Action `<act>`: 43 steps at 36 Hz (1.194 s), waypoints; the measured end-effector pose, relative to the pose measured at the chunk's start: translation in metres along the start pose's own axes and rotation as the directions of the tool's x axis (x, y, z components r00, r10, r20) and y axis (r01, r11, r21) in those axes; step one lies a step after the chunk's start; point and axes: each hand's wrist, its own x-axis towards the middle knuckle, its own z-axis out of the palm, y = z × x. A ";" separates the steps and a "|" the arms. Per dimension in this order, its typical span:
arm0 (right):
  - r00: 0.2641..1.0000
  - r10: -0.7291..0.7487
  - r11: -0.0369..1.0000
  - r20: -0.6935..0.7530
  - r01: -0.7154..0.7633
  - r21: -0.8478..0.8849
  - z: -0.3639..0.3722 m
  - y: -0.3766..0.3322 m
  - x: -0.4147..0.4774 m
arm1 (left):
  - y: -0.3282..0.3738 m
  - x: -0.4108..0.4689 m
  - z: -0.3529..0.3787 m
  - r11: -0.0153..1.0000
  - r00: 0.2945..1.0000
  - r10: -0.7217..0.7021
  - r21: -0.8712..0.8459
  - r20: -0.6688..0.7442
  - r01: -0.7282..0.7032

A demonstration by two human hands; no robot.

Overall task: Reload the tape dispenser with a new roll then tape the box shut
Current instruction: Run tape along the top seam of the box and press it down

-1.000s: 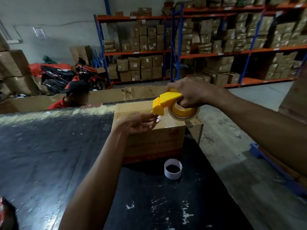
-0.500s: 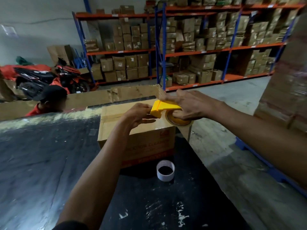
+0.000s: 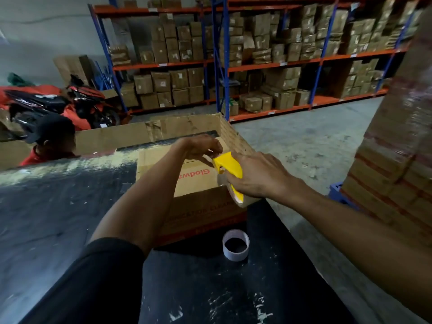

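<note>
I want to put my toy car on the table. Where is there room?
The dark table is bare left of the cardboard box, and near you below the empty tape ring. It is crowded at the box, where both hands work: the right hand holds the yellow tape dispenser, the left hand beside it.

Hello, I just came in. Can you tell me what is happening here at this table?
A person is working on taping a cardboard box that sits on a dark table. The right hand holds a yellow tape dispenser over the top of the box, with a tape roll in it. The left hand pinches at the dispenser's front end, probably the loose tape. An empty tape core stands on the table in front of the box. No tape is clearly visible on the box.
</note>
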 end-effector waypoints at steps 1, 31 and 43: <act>1.000 0.007 1.000 -0.002 -0.007 -0.015 0.003 -0.005 0.003 | 0.000 0.005 0.001 0.999 1.000 0.005 0.037 -0.016 -0.005; 0.946 0.134 0.975 0.295 -0.179 0.132 0.034 -0.010 0.083 | -0.068 0.110 -0.037 0.618 0.905 0.403 0.770 -0.136 -0.159; 0.922 0.113 0.970 0.371 -0.183 0.159 0.040 -0.007 0.099 | -0.086 0.111 -0.037 0.738 0.905 0.390 0.645 -0.168 -0.198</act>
